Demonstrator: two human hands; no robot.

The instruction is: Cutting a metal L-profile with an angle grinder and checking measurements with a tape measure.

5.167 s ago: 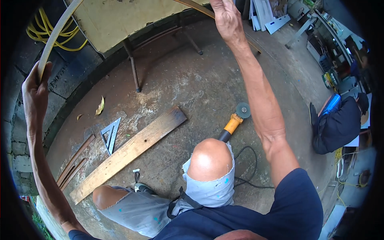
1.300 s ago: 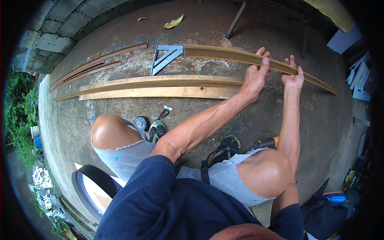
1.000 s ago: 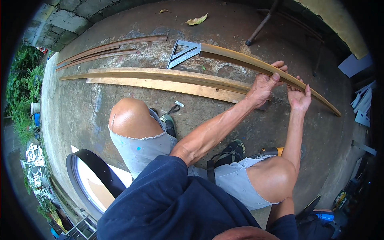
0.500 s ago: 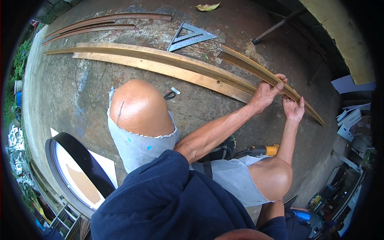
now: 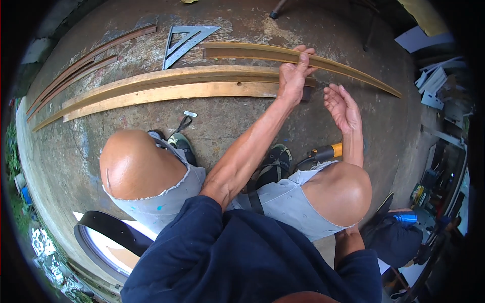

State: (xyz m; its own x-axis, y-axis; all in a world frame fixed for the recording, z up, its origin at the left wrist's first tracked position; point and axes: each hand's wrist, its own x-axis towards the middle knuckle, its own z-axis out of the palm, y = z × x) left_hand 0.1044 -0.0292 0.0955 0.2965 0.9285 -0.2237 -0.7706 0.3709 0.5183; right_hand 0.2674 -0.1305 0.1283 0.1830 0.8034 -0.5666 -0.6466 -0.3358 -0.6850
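Observation:
My left hand (image 5: 295, 77) grips a long, thin L-shaped angle bar (image 5: 242, 52), brownish yellow, with its thumb on top and fingers behind. The bar runs from near the triangle square out to the right. My right hand (image 5: 344, 108) is off the bar, just below its right part, with fingers loosely curled apart and nothing in them. Below the held bar lies a wooden plank (image 5: 202, 91) with a hole near its right part. Another long angle piece (image 5: 151, 79) lies along the plank's far edge; my left wrist partly covers their right ends.
A grey triangle square (image 5: 188, 45) and several rusty metal bars (image 5: 101, 49) lie on the concrete floor at far left. A yellow-and-black power tool (image 5: 326, 152) rests beside my right knee. Near my left foot is a small white piece with a black loop (image 5: 186, 122). A round black-rimmed object (image 5: 113, 230) stands lower left.
My right hand has let go of the angle bar and drawn back from it. My left hand still holds the bar, now lying more level across the view. The whole view has turned.

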